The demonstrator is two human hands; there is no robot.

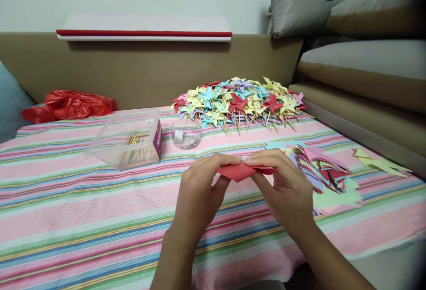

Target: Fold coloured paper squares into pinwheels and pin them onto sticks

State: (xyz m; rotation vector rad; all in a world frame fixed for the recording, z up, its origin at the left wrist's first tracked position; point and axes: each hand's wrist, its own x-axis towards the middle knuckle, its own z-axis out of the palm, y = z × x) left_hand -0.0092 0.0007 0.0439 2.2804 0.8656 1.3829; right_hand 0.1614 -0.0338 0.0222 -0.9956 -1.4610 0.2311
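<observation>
A piece of red paper (237,172), folded or curled, is held up over the striped cloth between my two hands. My left hand (207,182) pinches its left side between thumb and fingers. On the other side my right hand (282,181) grips it the same way, and the fingertips of both hands nearly meet at the top. A tiny light-blue bit shows between the fingertips; I cannot make out what it is. Beyond the hands lies a heap of finished paper pinwheels (238,103) on sticks, in red, yellow, blue and purple.
A clear plastic box (109,141) with wooden sticks lies left, beside a small clear tub (186,135) with small metallic bits. Cut paper sheets (339,192) are stacked at right. A red plastic bag (80,104) sits far left. Cushions (366,65) are piled at right.
</observation>
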